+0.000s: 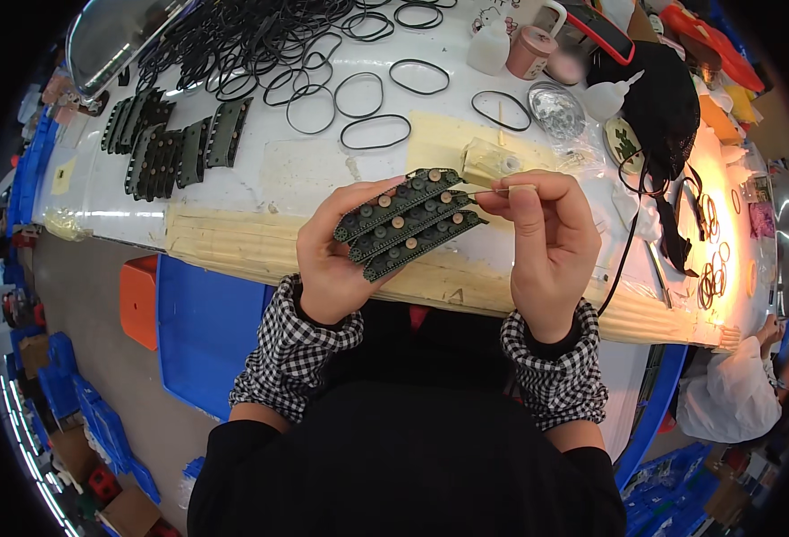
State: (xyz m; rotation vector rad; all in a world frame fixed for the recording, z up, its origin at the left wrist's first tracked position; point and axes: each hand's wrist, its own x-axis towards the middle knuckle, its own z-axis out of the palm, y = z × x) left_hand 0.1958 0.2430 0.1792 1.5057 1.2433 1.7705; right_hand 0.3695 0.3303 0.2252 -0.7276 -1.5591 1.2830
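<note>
My left hand (336, 259) is closed around three dark green toy tank track pieces (408, 219), fanned side by side, with small round wheels along their sides. Some wheels are tan, others green. Close to their right ends, my right hand (551, 237) pinches a thin pale stick (493, 189) between thumb and fingers. The stick points at the upper pieces; whether its tip touches them I cannot tell. Under and behind the right fingers lies a yellowish block-like thing (484, 161) on the table. More dark green track pieces (157, 161) lie in rows at the left.
Black rubber rings (358, 94) are heaped and scattered over the white table (269, 188). Bottles (489, 49), a pink cup (531, 51), and a clear dish (555, 109) stand at the back right. A black cable (627, 237) hangs over the padded front edge. Another person's sleeve (730, 394) is at the right.
</note>
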